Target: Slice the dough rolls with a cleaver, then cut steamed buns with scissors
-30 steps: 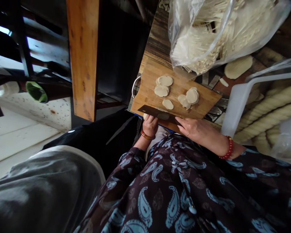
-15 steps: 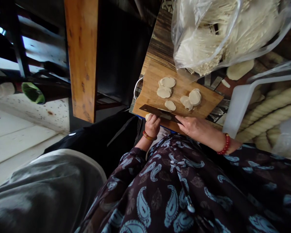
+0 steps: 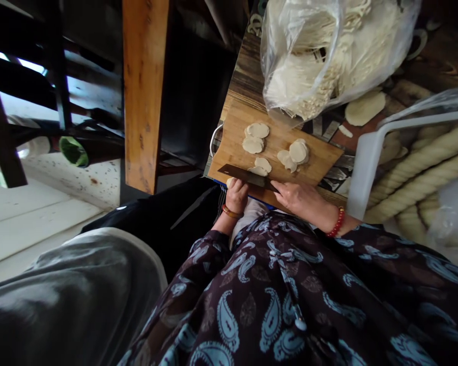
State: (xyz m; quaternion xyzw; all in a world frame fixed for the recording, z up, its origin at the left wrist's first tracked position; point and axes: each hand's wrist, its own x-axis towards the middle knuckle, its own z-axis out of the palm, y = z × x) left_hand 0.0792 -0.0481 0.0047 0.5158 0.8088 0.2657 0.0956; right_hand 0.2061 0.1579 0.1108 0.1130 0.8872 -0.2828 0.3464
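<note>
Done: cut slices lie in 3 groups on board | left hand: pinches pale piece, uncut amount hidden | right hand: wraps knife handle

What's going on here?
A person has a knife in the right hand, its blade just over the near edge of the board. The left hand holds a pale piece close against the blade. Pale slices lie in loose groups beyond the knife, and a clear bag sits past the board.
</note>
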